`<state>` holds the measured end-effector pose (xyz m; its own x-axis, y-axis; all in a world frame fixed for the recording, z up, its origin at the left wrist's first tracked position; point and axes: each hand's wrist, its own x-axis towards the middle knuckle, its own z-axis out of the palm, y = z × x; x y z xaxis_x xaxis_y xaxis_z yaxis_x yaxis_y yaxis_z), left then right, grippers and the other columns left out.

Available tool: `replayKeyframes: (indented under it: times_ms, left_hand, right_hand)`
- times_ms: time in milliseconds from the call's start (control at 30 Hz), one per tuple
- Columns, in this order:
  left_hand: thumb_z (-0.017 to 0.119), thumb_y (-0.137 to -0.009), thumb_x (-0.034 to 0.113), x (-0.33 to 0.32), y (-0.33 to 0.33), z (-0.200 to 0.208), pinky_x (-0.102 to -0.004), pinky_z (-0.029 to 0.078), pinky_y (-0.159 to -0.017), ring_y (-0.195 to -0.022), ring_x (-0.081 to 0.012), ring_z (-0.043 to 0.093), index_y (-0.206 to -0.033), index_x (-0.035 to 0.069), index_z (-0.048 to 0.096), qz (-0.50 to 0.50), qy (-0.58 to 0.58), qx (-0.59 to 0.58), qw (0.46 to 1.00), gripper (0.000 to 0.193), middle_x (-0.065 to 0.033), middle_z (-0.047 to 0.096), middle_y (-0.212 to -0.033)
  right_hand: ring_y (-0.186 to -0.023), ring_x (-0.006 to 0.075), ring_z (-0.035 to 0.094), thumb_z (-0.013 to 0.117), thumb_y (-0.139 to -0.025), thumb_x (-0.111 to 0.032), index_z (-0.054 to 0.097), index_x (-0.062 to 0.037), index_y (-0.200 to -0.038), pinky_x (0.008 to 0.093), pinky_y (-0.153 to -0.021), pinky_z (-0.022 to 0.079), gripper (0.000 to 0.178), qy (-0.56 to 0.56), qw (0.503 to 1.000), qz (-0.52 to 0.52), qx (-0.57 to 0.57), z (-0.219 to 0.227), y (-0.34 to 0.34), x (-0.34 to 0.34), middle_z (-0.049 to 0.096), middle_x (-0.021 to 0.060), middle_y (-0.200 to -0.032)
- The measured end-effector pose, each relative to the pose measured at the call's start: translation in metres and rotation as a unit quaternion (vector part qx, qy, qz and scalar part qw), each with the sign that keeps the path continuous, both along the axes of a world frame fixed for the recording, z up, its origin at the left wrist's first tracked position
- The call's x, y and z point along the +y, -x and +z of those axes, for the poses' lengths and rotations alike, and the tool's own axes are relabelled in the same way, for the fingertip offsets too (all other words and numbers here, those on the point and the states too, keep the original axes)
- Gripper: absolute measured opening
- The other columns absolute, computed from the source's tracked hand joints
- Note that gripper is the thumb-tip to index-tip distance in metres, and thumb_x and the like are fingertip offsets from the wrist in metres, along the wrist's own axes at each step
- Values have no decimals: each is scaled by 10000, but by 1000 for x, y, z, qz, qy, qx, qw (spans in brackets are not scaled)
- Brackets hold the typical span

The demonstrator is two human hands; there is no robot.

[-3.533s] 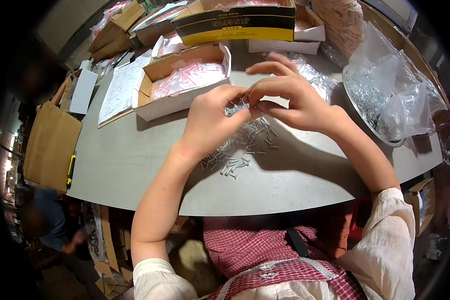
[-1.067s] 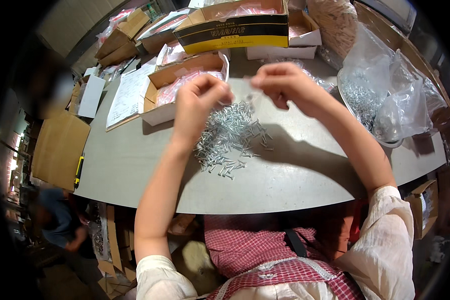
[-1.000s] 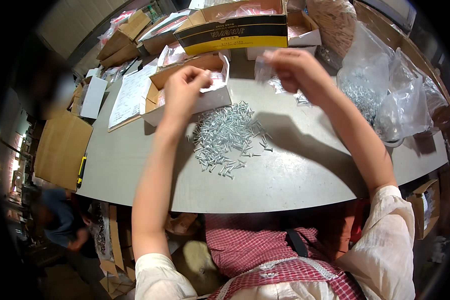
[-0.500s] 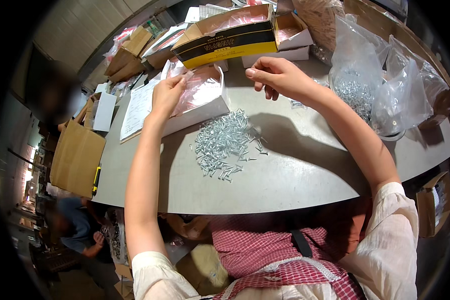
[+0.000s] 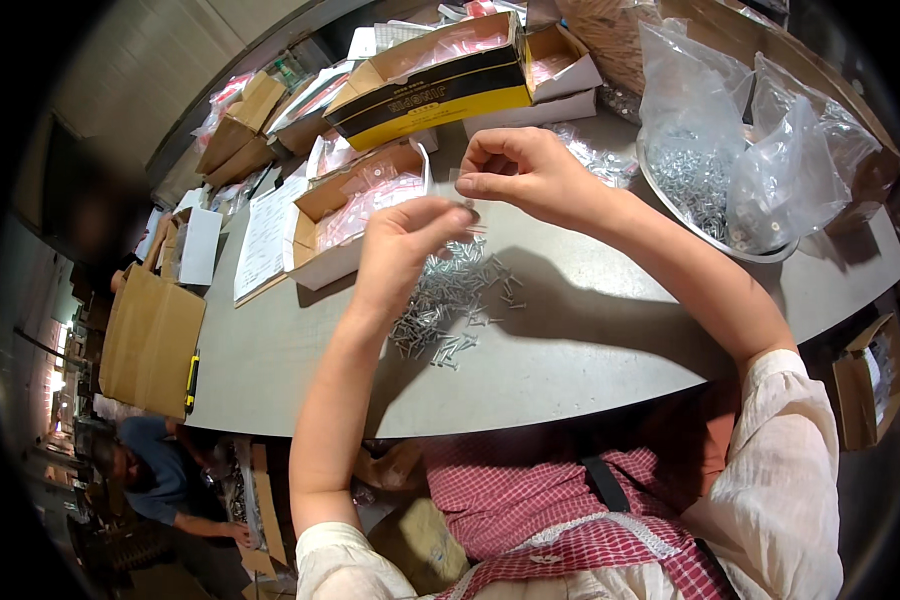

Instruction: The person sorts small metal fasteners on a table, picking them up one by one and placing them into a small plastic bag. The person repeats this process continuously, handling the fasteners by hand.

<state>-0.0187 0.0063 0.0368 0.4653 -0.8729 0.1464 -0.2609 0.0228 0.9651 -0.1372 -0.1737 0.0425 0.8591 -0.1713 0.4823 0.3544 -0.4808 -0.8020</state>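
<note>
White-walled carton (image 5: 327,267) of small bags far left, probably there for easy reach. Left hand (image 5: 400,242): thumb and forefinger pinched, apparently on a small clear bag (image 5: 469,203) over the screw pile's (image 5: 432,298) far edge. Right hand (image 5: 535,178): fingertips nearly together on same bag, likely steadying it; exact grip unclear. Hardware bowl (image 5: 660,196) far right, likely handy stock.

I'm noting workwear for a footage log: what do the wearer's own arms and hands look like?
The left hand and right hand are bare, with no gloves visible. The forearms are uncovered; loose, creased cream sleeves end around the elbows.
</note>
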Motion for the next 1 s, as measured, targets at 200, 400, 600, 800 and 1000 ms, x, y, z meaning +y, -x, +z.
replayKeyframes:
  times_ms: [200, 400, 600, 800, 1000]
  left_hand:
    - [675, -941, 232, -6, 8, -16, -241, 460, -695, -818, -80, 593, -1020, 24, 734, 38, 68, 142, 987, 231, -41, 725, -981]
    - [597, -1005, 288, -6, 7, -23, -248, 449, -762, -888, -77, 577, -1206, 65, 703, 87, 124, 150, 977, 318, 10, 671, -1084]
    - [572, -1005, 328, 1, 10, -25, -265, 433, -871, -1035, -90, 576, -1332, 96, 653, 49, 101, 136, 984, 409, -34, 660, -1197]
    - [695, -921, 151, 7, -7, -23, -245, 513, -668, -816, -94, 647, -1026, 5, 723, 70, 115, 38, 990, 182, -43, 725, -931]
    - [682, -928, 136, 13, -11, -20, -255, 525, -659, -796, -103, 666, -990, -4, 723, 42, 74, 27, 996, 159, -39, 725, -858]
  right_hand:
    - [-906, 77, 582, 691, -965, -316, 605, -19, -1148, 237, -783, 475, 360, -159, 985, 40, 48, -9, -8, 12, 634, 23, -1025]
    - [-953, 117, 645, 674, -976, -315, 563, -8, -1201, 287, -854, 519, 397, -286, 948, 81, 112, -17, -7, 26, 624, 66, -1093]
    - [-853, 133, 692, 666, -973, -250, 619, -22, -1060, 292, -791, 554, 248, -394, 906, 98, 119, -24, -6, 22, 670, 48, -939]
    - [-647, 144, 684, 682, -924, -123, 649, 10, -943, 260, -598, 569, 139, -259, 956, 85, 111, -27, -11, 22, 672, 61, -785]
    - [-654, 55, 594, 720, -922, -195, 631, -43, -851, 226, -567, 497, 190, -190, 956, 94, 200, -15, -3, 15, 603, -17, -711]
